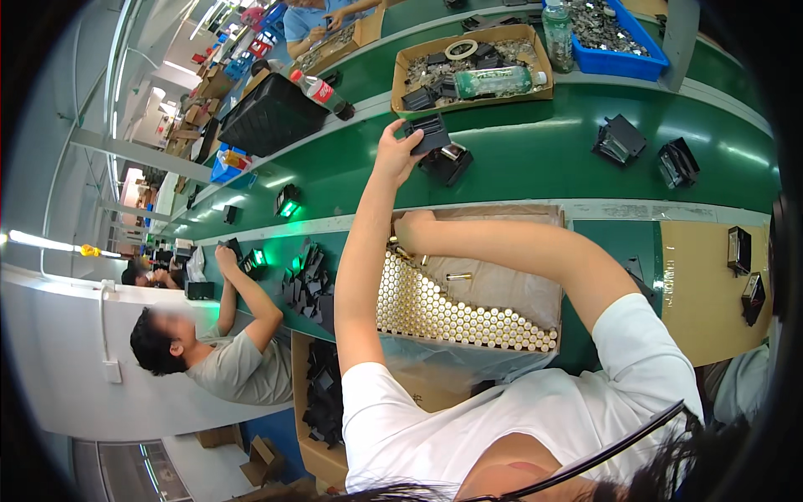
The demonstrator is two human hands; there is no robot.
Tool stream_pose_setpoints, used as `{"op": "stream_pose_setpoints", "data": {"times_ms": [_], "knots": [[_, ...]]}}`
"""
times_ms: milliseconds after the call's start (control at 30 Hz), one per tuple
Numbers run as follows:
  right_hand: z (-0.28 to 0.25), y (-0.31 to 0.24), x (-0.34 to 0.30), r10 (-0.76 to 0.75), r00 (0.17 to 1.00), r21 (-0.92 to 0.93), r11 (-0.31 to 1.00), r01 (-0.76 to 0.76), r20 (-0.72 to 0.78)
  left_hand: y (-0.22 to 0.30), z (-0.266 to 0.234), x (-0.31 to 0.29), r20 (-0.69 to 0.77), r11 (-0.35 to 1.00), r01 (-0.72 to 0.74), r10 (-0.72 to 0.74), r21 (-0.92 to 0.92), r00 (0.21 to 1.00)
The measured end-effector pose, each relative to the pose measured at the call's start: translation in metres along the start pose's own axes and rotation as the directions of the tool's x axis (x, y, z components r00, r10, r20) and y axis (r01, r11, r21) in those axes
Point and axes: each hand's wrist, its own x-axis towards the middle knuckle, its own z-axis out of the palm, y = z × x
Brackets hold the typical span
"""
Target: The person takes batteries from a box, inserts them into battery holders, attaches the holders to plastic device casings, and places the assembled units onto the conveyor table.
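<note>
My left hand (pixel 395 155) is raised over the green conveyor belt, its fingers closed round a black plastic case (pixel 429 132) with an open, recessed face. Just below that case, another black case (pixel 447 164) with a shiny part in it lies on the belt. My right hand (pixel 411 229) reaches into the left end of a cardboard box (pixel 519 217). Its fingers curl down at the batteries, and what they grip is hidden. Cylindrical batteries (pixel 468 322) stand packed upright in the box's near part; a few lie loose on the brown lining.
Across the belt stands a carton (pixel 401 75) of small parts with a green-labelled bottle (pixel 500 81), beside a blue bin (pixel 623 50). More black cases (pixel 621 139) sit on the belt. Black pieces (pixel 308 284) are heaped left of the batteries. A co-worker (pixel 238 360) works at left.
</note>
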Motion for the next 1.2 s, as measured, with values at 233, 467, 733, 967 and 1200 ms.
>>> {"op": "stream_pose_setpoints", "data": {"times_ms": [233, 467, 733, 967, 1200], "knots": [[-0.024, 0.037, -0.041, -0.118, 0.992, 0.085, 0.989, 0.123, -0.053, -0.014, -0.023, -0.009, 0.152, 0.994, -0.104, 0.105, -0.017, 0.983], [-0.071, 0.127, -0.112, -0.226, 0.852, 0.268, 0.884, 0.383, -0.472, -0.016, -0.019, -0.005, 0.089, 0.985, -0.169, 0.172, -0.037, 0.981], [-0.132, 0.188, -0.087, -0.170, 0.822, -0.270, 0.963, 0.020, -0.544, -0.025, -0.022, -0.006, -0.034, 0.962, -0.173, 0.169, -0.214, 0.985], [-0.156, 0.191, -0.060, -0.451, 0.825, -0.656, 0.742, 0.135, -0.340, -0.012, -0.011, -0.014, -0.076, 0.952, -0.049, 0.027, -0.301, 0.997], [-0.160, 0.193, -0.045, -0.649, 0.722, -0.714, 0.621, 0.322, -0.240, -0.023, -0.022, -0.021, -0.188, 0.977, -0.157, 0.129, -0.145, 0.974]]}}
